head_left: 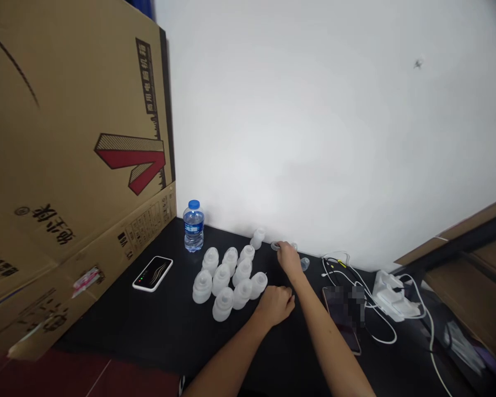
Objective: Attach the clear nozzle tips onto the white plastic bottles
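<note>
My right hand (288,258) reaches toward the wall, its fingers closed at a small clear cap (275,246). More clear caps lie around it, one of them a clear cap (305,264) to its right. My left hand (275,304) rests low over the black table with its fingers curled in; what they hold, if anything, is hidden. Just left of it stands a cluster of several translucent white bottles (224,304), most with a stepped top. The nearest to this hand is a tilted white bottle (258,285). Another white bottle (257,239) stands apart by the wall.
A water bottle (194,227) with a blue cap and a white-edged device (152,273) are at the left, beside a large cardboard box (78,138). To the right lie a phone (342,325), white cables (382,340) and a white power strip (394,298).
</note>
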A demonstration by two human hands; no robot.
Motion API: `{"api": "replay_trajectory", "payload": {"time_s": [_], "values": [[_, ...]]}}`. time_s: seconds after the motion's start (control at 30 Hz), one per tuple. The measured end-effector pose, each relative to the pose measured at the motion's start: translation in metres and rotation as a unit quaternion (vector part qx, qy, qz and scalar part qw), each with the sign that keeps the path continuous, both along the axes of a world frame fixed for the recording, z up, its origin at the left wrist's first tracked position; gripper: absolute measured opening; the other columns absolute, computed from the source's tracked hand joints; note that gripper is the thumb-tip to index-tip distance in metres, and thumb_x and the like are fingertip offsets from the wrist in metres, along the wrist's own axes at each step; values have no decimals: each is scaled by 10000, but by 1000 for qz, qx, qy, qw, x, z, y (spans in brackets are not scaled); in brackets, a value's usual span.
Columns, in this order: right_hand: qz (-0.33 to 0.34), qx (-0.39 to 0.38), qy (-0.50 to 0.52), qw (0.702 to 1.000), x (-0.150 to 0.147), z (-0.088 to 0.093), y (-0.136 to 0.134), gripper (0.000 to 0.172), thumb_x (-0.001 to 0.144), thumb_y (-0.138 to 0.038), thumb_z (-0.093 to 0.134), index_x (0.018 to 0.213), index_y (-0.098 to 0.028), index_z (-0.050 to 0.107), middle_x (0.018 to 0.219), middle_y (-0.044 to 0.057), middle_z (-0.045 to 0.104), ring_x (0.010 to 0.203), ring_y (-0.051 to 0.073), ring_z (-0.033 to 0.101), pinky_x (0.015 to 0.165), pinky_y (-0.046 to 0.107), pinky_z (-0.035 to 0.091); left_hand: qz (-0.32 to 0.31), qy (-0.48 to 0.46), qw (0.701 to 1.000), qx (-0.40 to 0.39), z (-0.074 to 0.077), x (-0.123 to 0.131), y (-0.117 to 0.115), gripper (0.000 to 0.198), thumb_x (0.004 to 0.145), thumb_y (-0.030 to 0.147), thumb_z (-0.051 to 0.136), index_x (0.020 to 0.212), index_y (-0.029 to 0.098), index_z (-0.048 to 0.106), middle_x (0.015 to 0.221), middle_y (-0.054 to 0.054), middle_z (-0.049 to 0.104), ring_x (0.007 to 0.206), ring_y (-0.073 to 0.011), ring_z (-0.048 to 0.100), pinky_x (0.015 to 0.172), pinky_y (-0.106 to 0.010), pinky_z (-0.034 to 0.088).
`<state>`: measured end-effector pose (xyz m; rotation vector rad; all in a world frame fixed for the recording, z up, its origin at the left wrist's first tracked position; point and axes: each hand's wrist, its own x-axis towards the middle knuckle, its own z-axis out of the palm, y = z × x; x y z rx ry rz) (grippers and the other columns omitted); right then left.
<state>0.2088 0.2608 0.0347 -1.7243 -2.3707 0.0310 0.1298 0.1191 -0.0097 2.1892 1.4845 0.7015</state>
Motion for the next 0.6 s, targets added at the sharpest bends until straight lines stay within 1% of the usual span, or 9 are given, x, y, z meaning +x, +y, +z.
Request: {"api": "replay_trajectory", "payload": {"time_s": [0.07, 0.17, 0.23, 0.3, 0.33, 0.4, 0.47, 0.53, 0.6], "values": [[-9, -12, -25, 1000, -9, 0, 1, 332, 1070, -156, 517, 1302, -210, 747, 1288, 142, 734, 1024, 251, 755, 869, 323, 522, -3, -2, 1000, 5, 1, -1, 0, 229, 1027, 293, 562, 947, 196, 755, 946, -100, 818, 851, -269, 781, 753, -344, 509], [-14, -19, -51, 998, -17, -1, -3, 265, 1074, -197, 553, 1225, -189, 771, 1267, 151, 698, 959, 235, 749, 825, 315, 499, -7, -5, 1000, 13, 1, -2, 0, 199, 1013, 290, 585, 949, 207, 754, 955, -89, 824, 861, -269, 784, 735, -334, 501], [-10, -15, -59, 998, -17, -1, -7, 223, 1078, -274, 594, 1150, -182, 784, 1236, 137, 697, 929, 226, 740, 807, 308, 491, -6, -7, 1000, 18, 1, -2, 0, 194, 1009, 286, 589, 933, 208, 750, 930, -84, 819, 843, -269, 781, 717, -333, 496], [-9, -3, -60, 998, -14, 1, -10, 227, 1078, -339, 621, 1066, -185, 787, 1179, 117, 708, 911, 222, 723, 796, 303, 487, -4, -11, 1000, 21, 1, -1, 0, 193, 1008, 283, 592, 913, 206, 742, 888, -78, 806, 818, -266, 774, 707, -335, 496], [-14, 9, -59, 998, -12, 3, -11, 230, 1082, -343, 617, 1057, -186, 783, 1166, 118, 709, 925, 230, 714, 800, 307, 486, -2, -13, 1000, 22, 0, -1, 0, 190, 1006, 279, 595, 904, 205, 738, 874, -77, 797, 810, -264, 769, 708, -336, 499], [-31, 41, -53, 997, -7, 7, -10, 215, 1089, -287, 585, 1109, -180, 770, 1181, 149, 704, 1015, 270, 689, 845, 335, 486, 4, -17, 1000, 24, -2, 1, 1, 183, 1005, 268, 594, 901, 202, 730, 883, -81, 785, 814, -262, 759, 724, -344, 514], [-48, 74, -45, 995, -1, 9, -7, 230, 1072, -195, 552, 1174, -157, 756, 1205, 199, 698, 1140, 328, 639, 929, 386, 473, 11, -22, 999, 28, -3, 3, 1, 169, 1009, 246, 579, 936, 198, 724, 961, -96, 777, 887, -271, 751, 772, -363, 537], [-54, 93, -34, 994, 3, 8, -3, 253, 1034, -129, 539, 1154, -140, 762, 1187, 231, 707, 1195, 371, 595, 983, 435, 449, 19, -26, 999, 36, -4, 4, 1, 155, 1011, 222, 563, 977, 196, 712, 1045, -108, 756, 996, -285, 730, 834, -383, 554], [-54, 101, -17, 993, 7, 4, 1, 260, 999, -93, 533, 1083, -133, 776, 1151, 253, 722, 1180, 394, 582, 984, 468, 437, 26, -31, 998, 50, -6, 5, 1, 133, 1005, 200, 563, 988, 201, 694, 1076, -106, 727, 1054, -287, 699, 867, -394, 561]]}}
